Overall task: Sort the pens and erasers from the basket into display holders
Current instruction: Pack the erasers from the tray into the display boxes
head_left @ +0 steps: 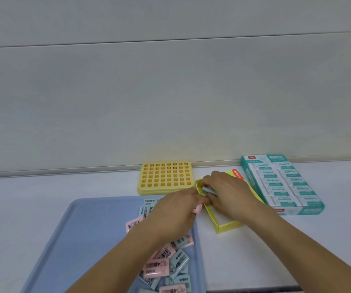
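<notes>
- Erasers (pixel 166 265), lower centre of the frame: a loose heap of pink and pale blue wrapped blocks lying in the blue tray (pixel 81 233), nearest the camera; a few more lie towards the tray's far right corner. No pens show in this view.
- Left hand (pixel 174 210), centre: reaches over the tray's far right corner, fingers curled and pinching a pink eraser (pixel 197 208) just beside the near-left wall of the yellow box (pixel 225 226).
- Right hand (pixel 225 191), right of centre: lies inside the yellow box, fingers bent round a pale blue eraser (pixel 208 189) at the box's far-left corner, apparently seating it there.
- Yellow box: an open shallow holder on the bench (pixel 43 193), touching the tray's right edge; the hands hide most of its floor, so how many erasers it already holds cannot be told.
- Grid holder (pixel 166 176), upper centre: a yellow block of square sockets, all seemingly vacant, probably meant for pens.
- Teal box (pixel 282 185), right: filled with rows of white-and-teal erasers; this holder looks complete.
- Progress, as a judgement: early to middle. One holder appears full, the yellow box is just being loaded, and most pink and blue erasers remain in the tray.
</notes>
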The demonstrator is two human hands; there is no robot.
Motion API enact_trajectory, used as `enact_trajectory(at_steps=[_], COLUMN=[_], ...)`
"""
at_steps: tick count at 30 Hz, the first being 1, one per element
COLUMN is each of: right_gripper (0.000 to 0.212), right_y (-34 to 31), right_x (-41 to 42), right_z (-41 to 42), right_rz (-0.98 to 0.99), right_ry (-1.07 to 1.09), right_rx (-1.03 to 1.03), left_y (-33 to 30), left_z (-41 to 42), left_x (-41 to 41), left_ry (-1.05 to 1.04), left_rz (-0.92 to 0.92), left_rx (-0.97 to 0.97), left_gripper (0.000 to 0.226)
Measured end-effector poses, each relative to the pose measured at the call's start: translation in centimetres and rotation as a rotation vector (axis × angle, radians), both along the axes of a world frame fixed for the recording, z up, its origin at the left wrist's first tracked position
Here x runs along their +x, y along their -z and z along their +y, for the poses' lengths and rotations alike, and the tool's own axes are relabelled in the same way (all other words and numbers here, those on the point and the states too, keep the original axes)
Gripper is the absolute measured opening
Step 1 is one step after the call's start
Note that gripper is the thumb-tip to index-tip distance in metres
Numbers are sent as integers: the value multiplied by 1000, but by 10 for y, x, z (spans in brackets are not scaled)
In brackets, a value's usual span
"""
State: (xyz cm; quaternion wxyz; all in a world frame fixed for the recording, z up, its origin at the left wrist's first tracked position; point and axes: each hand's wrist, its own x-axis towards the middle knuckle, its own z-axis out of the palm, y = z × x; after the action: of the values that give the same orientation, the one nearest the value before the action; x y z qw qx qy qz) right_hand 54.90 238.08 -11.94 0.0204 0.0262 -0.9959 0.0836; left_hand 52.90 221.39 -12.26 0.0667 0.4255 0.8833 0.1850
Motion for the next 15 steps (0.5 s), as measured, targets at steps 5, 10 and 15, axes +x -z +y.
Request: enact_trajectory(at_steps=[5,10,15], right_gripper=[5,9,27], right_y=[-5,-11,0], right_x=[0,0,-1], right_z=[10,13,7], right_rz=[149,34,5], right_ry=[169,426,466], right_rx=[-256,-895,-984], left_y=[0,-1,-2], left_z=[0,-2,-1], left_x=[2,3,5], left_ry=[-4,-35,-44], left_rz=[-13,-14,2], left_rx=[-6,-16,-25], left_gripper=[45,53,52])
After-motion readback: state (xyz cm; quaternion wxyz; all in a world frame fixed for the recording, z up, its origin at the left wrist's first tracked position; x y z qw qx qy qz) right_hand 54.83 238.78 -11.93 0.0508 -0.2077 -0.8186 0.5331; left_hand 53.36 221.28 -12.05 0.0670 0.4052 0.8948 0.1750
